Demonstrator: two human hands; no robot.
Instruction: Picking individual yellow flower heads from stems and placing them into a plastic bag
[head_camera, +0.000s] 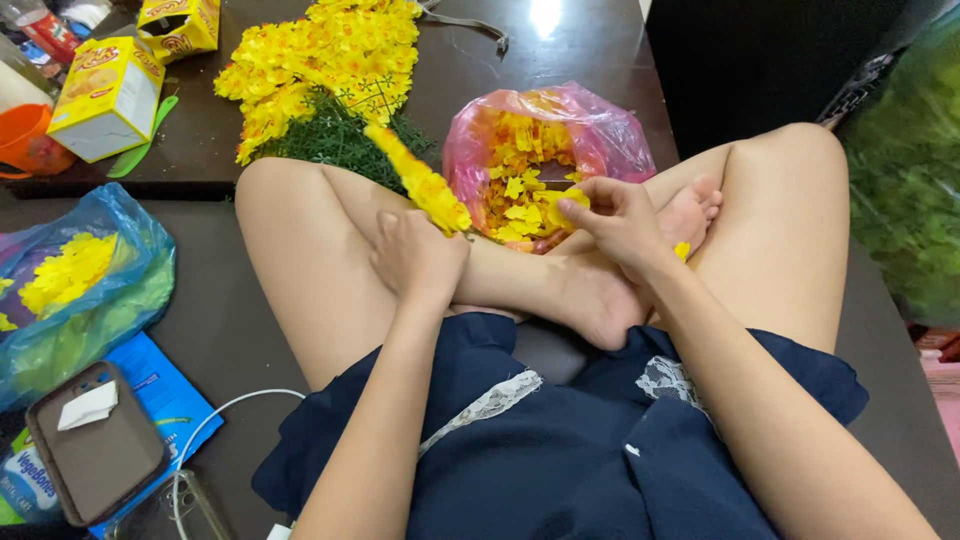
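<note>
I sit cross-legged with my hands over my shins. My left hand is shut on a yellow artificial flower stem that points up and to the left. My right hand pinches a small yellow petal at the rim of a pink plastic bag that holds several loose yellow and orange petals. The bag sits just beyond my feet.
A pile of finished yellow flower stems with green foliage lies on the dark table beyond. Yellow boxes and an orange cup stand far left. A blue-green bag of yellow flowers, a phone and a white cable lie left.
</note>
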